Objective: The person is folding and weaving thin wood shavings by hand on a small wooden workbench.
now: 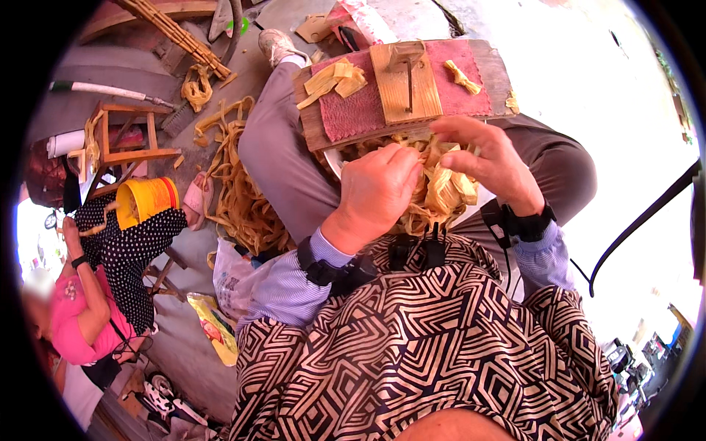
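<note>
The left hand (375, 192) is bunched narrow, I cannot tell on what; the right hand (494, 163) curls wide over yellowish strips (450, 189) in a white container (333, 160). Tangling could tear a pulled strip; a nudge could tip the board (491, 67) beyond.

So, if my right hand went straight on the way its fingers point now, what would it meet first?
Your right hand would likely meet the wooden board first, at its near edge; depth is unclear, so it might pass above.
</note>
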`<move>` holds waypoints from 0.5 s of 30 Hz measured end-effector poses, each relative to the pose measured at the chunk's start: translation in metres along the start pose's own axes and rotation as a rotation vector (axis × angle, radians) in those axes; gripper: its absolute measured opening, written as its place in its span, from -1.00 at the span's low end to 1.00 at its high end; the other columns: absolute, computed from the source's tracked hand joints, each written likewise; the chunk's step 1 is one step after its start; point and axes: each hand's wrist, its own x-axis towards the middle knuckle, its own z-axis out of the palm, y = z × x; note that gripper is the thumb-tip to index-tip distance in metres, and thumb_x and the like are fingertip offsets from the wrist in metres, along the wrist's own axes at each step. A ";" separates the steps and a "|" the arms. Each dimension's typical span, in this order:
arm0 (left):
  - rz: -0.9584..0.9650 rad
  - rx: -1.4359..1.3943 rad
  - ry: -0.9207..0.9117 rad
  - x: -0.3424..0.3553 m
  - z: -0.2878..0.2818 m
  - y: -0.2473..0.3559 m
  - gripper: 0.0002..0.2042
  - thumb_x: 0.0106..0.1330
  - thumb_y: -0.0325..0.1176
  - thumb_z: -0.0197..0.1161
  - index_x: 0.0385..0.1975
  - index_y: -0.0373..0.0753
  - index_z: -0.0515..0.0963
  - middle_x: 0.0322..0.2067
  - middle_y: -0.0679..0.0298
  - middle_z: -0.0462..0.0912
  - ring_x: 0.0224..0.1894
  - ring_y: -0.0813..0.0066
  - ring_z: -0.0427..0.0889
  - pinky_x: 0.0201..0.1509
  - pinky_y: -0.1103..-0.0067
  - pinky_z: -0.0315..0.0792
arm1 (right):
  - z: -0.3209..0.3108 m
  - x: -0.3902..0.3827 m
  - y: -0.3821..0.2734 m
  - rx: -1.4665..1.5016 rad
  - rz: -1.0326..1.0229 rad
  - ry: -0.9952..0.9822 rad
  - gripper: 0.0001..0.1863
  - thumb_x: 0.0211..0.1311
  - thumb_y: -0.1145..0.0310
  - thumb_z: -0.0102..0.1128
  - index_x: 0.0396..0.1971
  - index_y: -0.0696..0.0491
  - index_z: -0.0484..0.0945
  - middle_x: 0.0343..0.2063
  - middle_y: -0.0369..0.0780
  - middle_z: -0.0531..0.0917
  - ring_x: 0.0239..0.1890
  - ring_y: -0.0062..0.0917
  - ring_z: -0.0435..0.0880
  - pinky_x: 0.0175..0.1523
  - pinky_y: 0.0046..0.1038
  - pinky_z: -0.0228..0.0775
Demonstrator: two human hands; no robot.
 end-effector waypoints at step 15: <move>-0.240 -0.396 -0.060 0.013 0.012 -0.020 -0.80 0.29 -0.38 0.26 -0.54 -0.32 0.48 -0.68 0.28 0.42 -0.61 0.57 0.38 -0.51 0.58 0.29 | 0.007 0.016 0.000 0.137 0.088 -0.146 -0.74 0.11 0.54 0.27 -0.15 0.20 0.59 -0.42 -0.29 0.68 -0.41 -0.69 0.60 -0.28 -0.60 0.46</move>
